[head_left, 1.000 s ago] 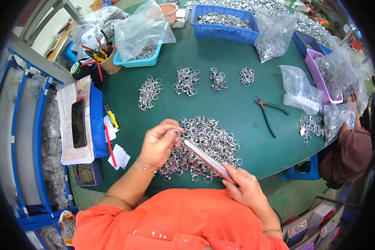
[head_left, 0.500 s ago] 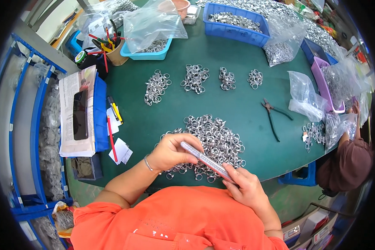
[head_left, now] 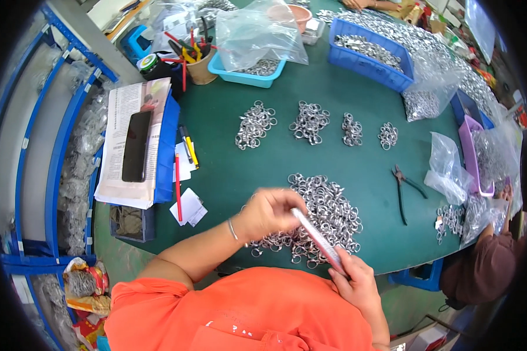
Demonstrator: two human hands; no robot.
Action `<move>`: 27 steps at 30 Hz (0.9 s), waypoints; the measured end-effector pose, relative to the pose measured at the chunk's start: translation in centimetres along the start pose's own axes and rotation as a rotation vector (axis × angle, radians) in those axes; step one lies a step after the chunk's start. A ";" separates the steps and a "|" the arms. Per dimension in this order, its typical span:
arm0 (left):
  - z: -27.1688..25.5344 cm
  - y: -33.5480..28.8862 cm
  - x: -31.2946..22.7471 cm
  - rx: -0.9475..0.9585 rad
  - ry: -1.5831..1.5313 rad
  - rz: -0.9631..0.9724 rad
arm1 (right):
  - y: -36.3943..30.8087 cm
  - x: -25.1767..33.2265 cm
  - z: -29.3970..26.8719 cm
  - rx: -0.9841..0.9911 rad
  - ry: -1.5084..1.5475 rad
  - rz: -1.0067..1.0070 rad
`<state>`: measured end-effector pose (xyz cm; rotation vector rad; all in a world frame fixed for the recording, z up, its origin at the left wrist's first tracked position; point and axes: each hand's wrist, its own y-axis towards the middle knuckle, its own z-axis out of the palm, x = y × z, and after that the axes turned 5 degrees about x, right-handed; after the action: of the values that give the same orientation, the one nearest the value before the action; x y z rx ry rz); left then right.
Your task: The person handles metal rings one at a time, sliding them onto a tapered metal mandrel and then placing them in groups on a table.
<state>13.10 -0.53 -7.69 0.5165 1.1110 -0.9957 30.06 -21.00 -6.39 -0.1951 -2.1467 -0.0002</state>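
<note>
From where I stand, the green table [head_left: 345, 161] spreads out before the person and carries all the metal rings I mention here. Near its front edge lies a big heap of metal rings [head_left: 331, 225], close to the body, probably so that either hand can reach it without stretching. Farther back, a blue bin [head_left: 364, 65] and a turquoise tray [head_left: 246, 78] hold more small metal pieces, likely set there to be out of the hands' way.

The right hand [head_left: 356, 281] has its grip closed around the lower end of a slim pale-and-red rod [head_left: 317, 238], thumb on one side, fingers on the other. The rod slants above the heap, its free end toward the left, I would guess to put that end within the other hand's reach. Beside that tip is the left hand [head_left: 269, 213], fingers curled but blurred; I cannot tell how far apart its grip is, or whether it holds a ring.

Off to the right, green-handled pliers [head_left: 399, 175] lie with handles spread, apart from the rings. Smallest are four groups in a row beyond the heap: a long cluster [head_left: 256, 124], a thick cluster [head_left: 310, 122], a narrow cluster [head_left: 351, 130] and the tiniest cluster [head_left: 388, 136], with gaps between, presumably so they do not mix
</note>
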 end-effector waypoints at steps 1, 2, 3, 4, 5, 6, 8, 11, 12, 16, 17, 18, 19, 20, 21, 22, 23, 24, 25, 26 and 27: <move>-1.4 0.4 -0.5 -0.168 -0.035 -0.006 | 0.1 0.1 -0.4 -0.023 -0.040 -0.019; -2.9 1.0 -1.1 -0.286 -0.041 0.154 | 0.1 0.0 -0.5 -0.014 -0.040 -0.027; -4.4 1.7 -1.6 -0.449 0.002 0.236 | 0.0 -0.2 -0.7 -0.047 -0.038 -0.023; -6.1 2.3 -2.1 -0.549 0.252 0.302 | -0.3 -0.4 -0.8 -0.083 -0.036 -0.014; -7.9 2.7 -2.3 -0.660 0.422 0.272 | -0.5 -0.3 -0.9 -0.059 -0.030 0.045; -9.1 2.8 -3.0 -0.735 0.456 0.189 | -0.7 -0.2 -1.0 -0.053 -0.029 0.038; -11.7 3.2 -3.1 -0.829 0.559 0.203 | -0.8 -0.1 -0.7 -0.059 -0.025 0.056; -13.8 4.7 -2.5 -0.899 0.623 0.268 | -0.8 0.6 -0.7 -0.039 0.020 0.145; -13.9 5.3 -2.7 -0.899 0.620 0.268 | -0.8 0.6 -0.7 -0.038 0.017 0.145; -14.1 7.1 -2.8 -0.857 0.627 0.139 | -0.9 0.5 -0.7 -0.060 0.001 0.130; -14.2 7.2 -3.0 -0.846 0.654 0.116 | -0.9 0.4 -0.7 -0.077 -0.015 0.119; -14.0 7.1 -3.1 -0.831 0.680 0.089 | -1.1 0.3 -0.7 -0.075 -0.016 0.129; -13.9 6.9 -3.3 -0.838 0.733 0.096 | -1.2 0.1 -0.7 -0.078 -0.034 0.136; -14.4 6.8 -2.9 -0.847 0.821 0.174 | -1.3 0.0 -0.6 -0.080 -0.052 0.142; -14.2 6.2 -2.7 -0.807 0.900 0.225 | -1.4 0.0 -0.6 -0.076 -0.053 0.149; -13.4 5.9 -2.7 -0.760 0.977 0.279 | -1.2 0.0 -0.6 -0.076 -0.035 0.151; -12.0 5.3 -2.7 -0.582 0.960 0.194 | -1.1 0.0 -0.5 -0.077 -0.018 0.153; -9.9 4.6 -3.1 -0.404 0.938 0.111 | -1.0 -0.2 -0.5 -0.080 -0.020 0.159; -8.6 4.1 -3.1 -0.205 0.937 -0.027 | -1.0 -0.4 -0.4 -0.077 -0.008 0.149; -7.7 3.8 -2.5 -0.064 1.081 -0.068 | -0.9 -0.5 -0.3 -0.075 0.004 0.140; -7.0 3.5 -1.9 0.038 1.151 -0.110 | -0.8 -0.4 -0.4 -0.074 0.004 0.139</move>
<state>12.48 7.36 -9.10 1.1328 2.1483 -0.7848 30.48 -21.86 -6.48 -0.3874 -2.1268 0.0004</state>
